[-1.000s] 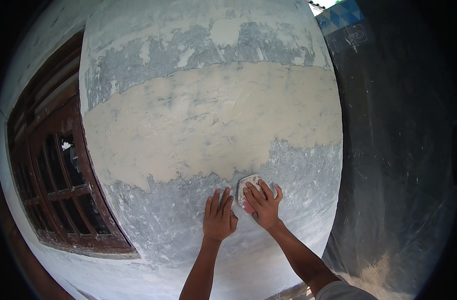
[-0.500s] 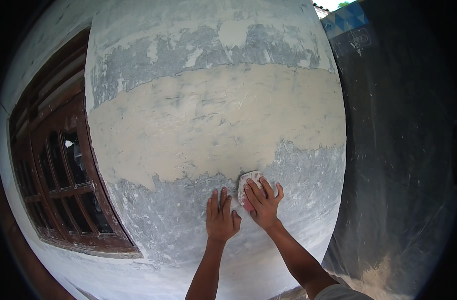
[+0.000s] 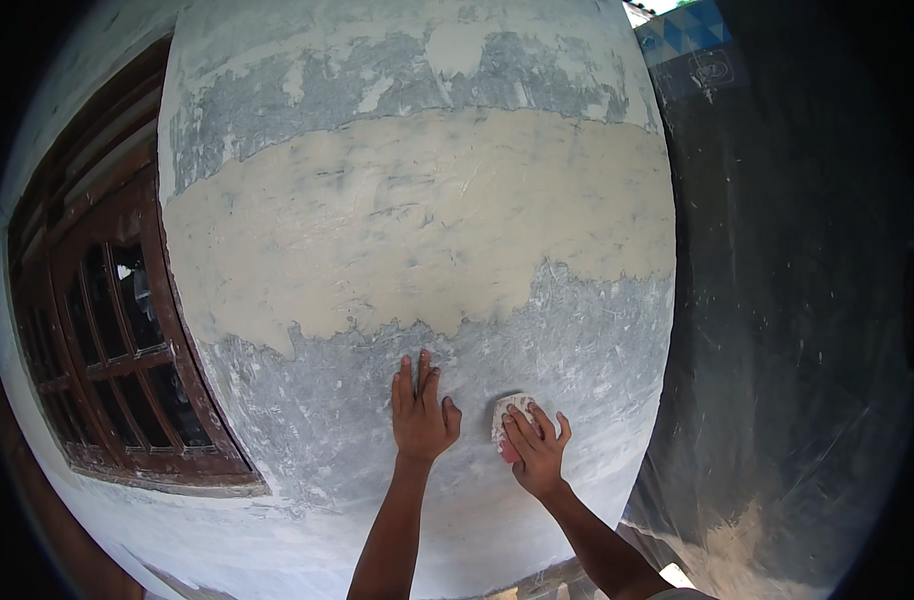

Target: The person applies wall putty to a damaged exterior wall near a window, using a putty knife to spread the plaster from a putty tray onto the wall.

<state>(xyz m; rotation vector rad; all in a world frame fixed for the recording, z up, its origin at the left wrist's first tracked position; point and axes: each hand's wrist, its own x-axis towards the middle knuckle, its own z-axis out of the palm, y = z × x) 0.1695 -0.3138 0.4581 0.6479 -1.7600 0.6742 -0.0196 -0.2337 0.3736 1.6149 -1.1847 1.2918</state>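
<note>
A grey plastered wall (image 3: 457,375) carries a broad cream band of filler (image 3: 407,220) across its middle. My left hand (image 3: 424,420) rests flat on the grey part, just under the band's ragged lower edge, fingers stretched out and holding nothing. To its right and lower down, my right hand (image 3: 539,452) presses a flat sanding block (image 3: 504,418) against the wall. The block is whitish and dusty, with a pink-red lower part. My right fingers lie over it and hide some of its face.
On the left is a brown wooden window (image 3: 127,340) with small panes and a worn sill. A dark sheet (image 3: 777,280) hangs along the wall's right edge, with a blue patterned strip (image 3: 682,35) at its top. Whitish plaster (image 3: 327,540) runs along the wall's bottom.
My right hand has slid the sanding block down and slightly right on the wall, away from the cream band. My left hand stays at about the same spot. The view has shifted a little.
</note>
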